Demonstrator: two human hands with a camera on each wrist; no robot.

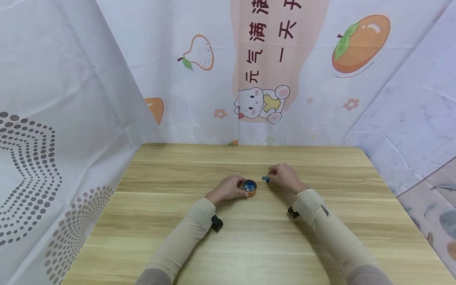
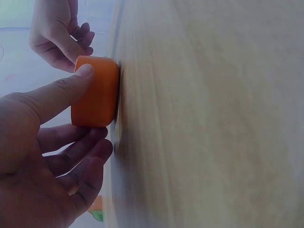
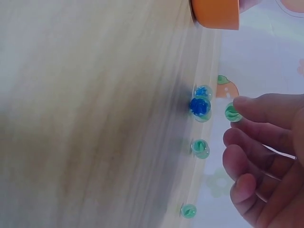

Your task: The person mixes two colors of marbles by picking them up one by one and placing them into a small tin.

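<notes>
My left hand (image 1: 229,187) holds a small round orange bowl (image 2: 97,95) by its side, thumb on one side and fingers on the other. Glass marbles (image 1: 250,185), some blue, lie inside the bowl, which stands on the table. To its right, my right hand (image 1: 285,177) pinches a clear marble with a green swirl (image 3: 232,113) between thumb and forefinger, lifted off the wood. Close by on the tabletop are a dark blue marble (image 3: 199,106), a lighter blue one (image 3: 203,90) partly behind it, and green-swirled marbles (image 3: 200,148).
The wooden table (image 1: 249,241) reaches back to a printed curtain (image 1: 206,91) at its far edge. White cloth (image 1: 71,99) hangs on the left side and patterned cloth (image 1: 413,138) on the right. Black devices (image 1: 216,223) sit at both wrists.
</notes>
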